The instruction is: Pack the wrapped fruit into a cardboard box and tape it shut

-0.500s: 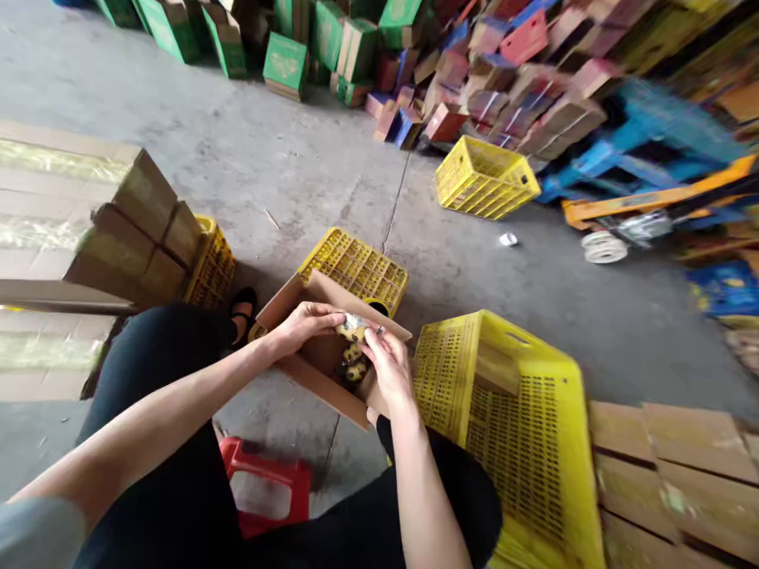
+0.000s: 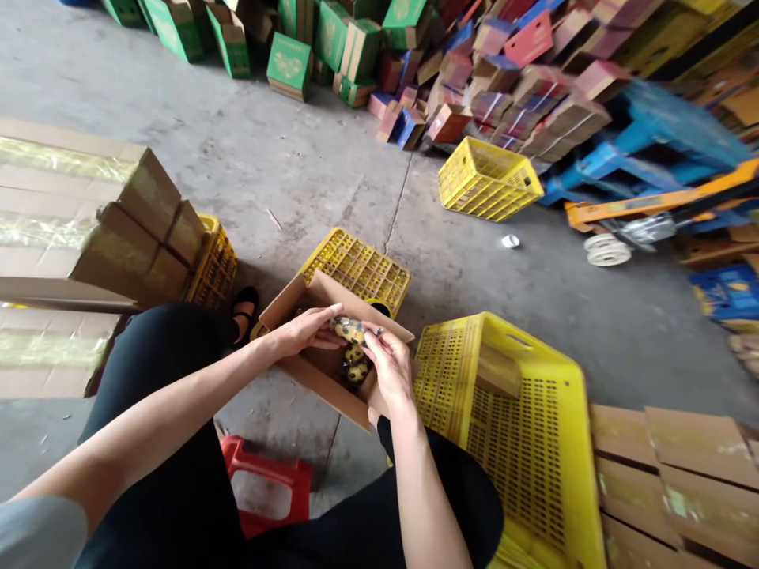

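An open cardboard box (image 2: 323,391) rests between my knees, partly on an upturned yellow crate (image 2: 359,269). Both hands meet over its opening. My left hand (image 2: 305,330) and my right hand (image 2: 387,365) together hold a small yellowish item in clear wrapping (image 2: 349,329) just above the box. More small yellow and dark pieces (image 2: 354,370) lie inside the box below it. The box's far flap stands up behind my fingers.
A big yellow crate (image 2: 522,427) lies on its side at my right, a red stool (image 2: 266,482) under me. Stacked cardboard boxes (image 2: 136,229) stand left, flat cartons (image 2: 676,474) lower right. Farther off: another yellow crate (image 2: 489,180), coloured boxes (image 2: 474,71), a pallet jack (image 2: 646,213).
My left fingers have straightened and slid along the wrapped item, which now shows more clearly between the hands. The view has steadied.
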The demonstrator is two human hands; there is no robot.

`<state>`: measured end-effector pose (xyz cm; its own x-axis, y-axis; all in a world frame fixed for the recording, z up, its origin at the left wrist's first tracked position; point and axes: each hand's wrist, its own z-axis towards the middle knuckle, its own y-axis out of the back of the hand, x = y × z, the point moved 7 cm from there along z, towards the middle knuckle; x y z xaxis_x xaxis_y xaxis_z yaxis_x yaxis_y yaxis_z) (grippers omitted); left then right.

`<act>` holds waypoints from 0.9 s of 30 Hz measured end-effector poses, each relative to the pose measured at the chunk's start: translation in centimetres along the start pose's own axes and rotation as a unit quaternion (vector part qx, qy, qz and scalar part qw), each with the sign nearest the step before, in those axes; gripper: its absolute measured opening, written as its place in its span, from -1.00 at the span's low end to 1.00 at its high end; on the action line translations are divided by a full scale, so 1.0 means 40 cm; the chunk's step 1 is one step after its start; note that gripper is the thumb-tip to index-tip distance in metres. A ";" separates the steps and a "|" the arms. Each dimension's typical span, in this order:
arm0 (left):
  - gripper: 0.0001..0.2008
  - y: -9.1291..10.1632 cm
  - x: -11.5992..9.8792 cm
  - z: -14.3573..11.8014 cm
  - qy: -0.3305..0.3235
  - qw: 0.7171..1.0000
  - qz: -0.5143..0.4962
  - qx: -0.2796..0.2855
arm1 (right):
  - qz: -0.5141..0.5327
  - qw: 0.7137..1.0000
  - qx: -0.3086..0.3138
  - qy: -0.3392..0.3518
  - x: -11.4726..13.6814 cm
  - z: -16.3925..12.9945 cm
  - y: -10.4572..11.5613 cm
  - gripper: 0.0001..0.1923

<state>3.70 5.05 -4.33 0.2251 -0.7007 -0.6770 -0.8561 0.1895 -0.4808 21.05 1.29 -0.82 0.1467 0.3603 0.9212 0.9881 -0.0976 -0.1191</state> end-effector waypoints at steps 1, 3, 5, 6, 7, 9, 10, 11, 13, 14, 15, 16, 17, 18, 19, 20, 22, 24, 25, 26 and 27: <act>-0.44 -0.003 -0.001 0.000 -0.001 1.000 -0.003 0.005 | -0.002 1.000 0.000 0.002 0.001 0.000 0.000 -0.61; -0.52 -0.006 -0.006 0.000 -0.011 1.000 -0.007 0.013 | -0.009 1.000 -0.001 0.011 0.003 0.000 0.001 -0.63; -0.57 -0.007 -0.012 -0.001 -0.026 0.999 -0.011 0.017 | -0.018 0.999 -0.005 0.029 0.008 0.002 0.004 -0.64; -0.58 -0.007 -0.014 -0.001 -0.033 0.999 -0.012 0.019 | -0.024 0.999 -0.006 0.040 0.010 0.004 0.005 -0.64; -0.58 -0.007 -0.016 -0.002 -0.039 0.999 -0.013 0.021 | -0.030 0.998 -0.007 0.050 0.012 0.005 0.007 -0.62; -0.57 -0.007 -0.019 -0.004 -0.048 0.998 -0.013 0.025 | -0.044 0.997 -0.009 0.068 0.016 0.008 0.011 -0.58; -0.56 -0.008 -0.020 -0.005 -0.051 0.998 -0.013 0.027 | -0.051 0.996 -0.009 0.074 0.017 0.008 0.013 -0.57; -0.55 -0.009 -0.021 -0.006 -0.054 0.998 -0.013 0.030 | -0.056 0.995 -0.011 0.079 0.018 0.008 0.015 -0.56; -0.53 -0.012 -0.021 -0.007 -0.059 0.998 -0.013 0.035 | -0.061 0.994 -0.012 0.085 0.019 0.007 0.019 -0.54; -0.52 -0.013 -0.021 -0.007 -0.062 0.997 -0.014 0.037 | -0.060 0.994 -0.013 0.086 0.019 0.007 0.020 -0.53; -0.51 -0.014 -0.021 -0.007 -0.065 0.997 -0.015 0.038 | -0.057 0.994 -0.014 0.088 0.019 0.007 0.022 -0.52; -0.50 -0.014 -0.021 -0.007 -0.067 0.997 -0.016 0.039 | -0.054 0.994 -0.013 0.090 0.018 0.006 0.022 -0.50; -0.49 -0.014 -0.021 -0.007 -0.069 0.997 -0.017 0.039 | -0.052 0.994 -0.012 0.091 0.018 0.006 0.023 -0.49; -0.48 -0.014 -0.020 -0.007 -0.071 0.997 -0.018 0.039 | -0.050 0.995 -0.011 0.091 0.018 0.006 0.023 -0.47; -0.47 -0.013 -0.020 -0.007 -0.072 0.996 -0.018 0.039 | -0.049 0.994 -0.009 0.092 0.018 0.007 0.022 -0.46; -0.47 -0.013 -0.021 -0.007 -0.073 0.996 -0.019 0.040 | -0.050 0.994 -0.007 0.093 0.018 0.007 0.022 -0.45; -0.46 -0.012 -0.022 -0.007 -0.076 0.996 -0.020 0.041 | -0.051 0.994 -0.004 0.094 0.018 0.007 0.021 -0.44; -0.44 -0.011 -0.023 -0.007 -0.079 0.996 -0.023 0.043 | -0.044 0.994 -0.002 0.095 0.020 0.008 0.019 -0.43; -0.42 -0.011 -0.023 -0.006 -0.082 0.995 -0.024 0.043 | -0.039 0.995 -0.001 0.095 0.020 0.007 0.018 -0.42; -0.40 -0.011 -0.024 -0.006 -0.085 0.995 -0.026 0.044 | -0.031 0.995 0.000 0.094 0.021 0.007 0.017 -0.41; -0.38 -0.011 -0.024 -0.005 -0.088 0.995 -0.028 0.046 | -0.021 0.996 0.000 0.091 0.021 0.006 0.016 -0.40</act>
<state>3.77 5.52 -3.34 0.3561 -0.5825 -0.7307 -0.7960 0.2206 -0.5637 21.81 1.76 -0.21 0.0942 0.1891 0.9774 0.9931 -0.0866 -0.0789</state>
